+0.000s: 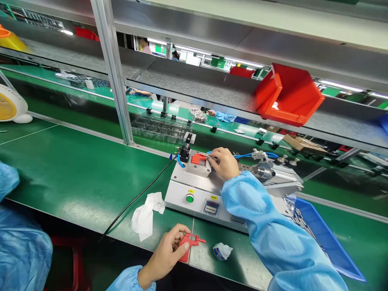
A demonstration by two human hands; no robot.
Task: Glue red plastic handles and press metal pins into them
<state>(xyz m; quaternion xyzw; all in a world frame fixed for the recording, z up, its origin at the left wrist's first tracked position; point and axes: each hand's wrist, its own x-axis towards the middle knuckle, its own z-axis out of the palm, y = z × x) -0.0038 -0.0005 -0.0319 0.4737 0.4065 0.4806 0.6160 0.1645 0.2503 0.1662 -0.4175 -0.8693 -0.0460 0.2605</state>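
My left hand [166, 251] is closed around a flat red plastic part [190, 239] with a cut-out and a thin prong, low over the front edge of the bench. My right hand [224, 162] reaches to the metal fixture block [198, 170] on a bench-top machine [182, 186]. Its fingers are pinched together at the block's right side; what they hold is too small to make out. Another red plastic part [198, 158] lies in the block's recess. A small white bottle with a blue label [222, 251] lies on its side between my hands.
A crumpled white cloth [147, 215] and a black cable [138, 194] lie left of the machine. To the right is a blue tray [329, 238] with metal rods. Overhead, a shelf carries a red bin [289, 95]. A co-worker's blue sleeve [18, 246] shows at left.
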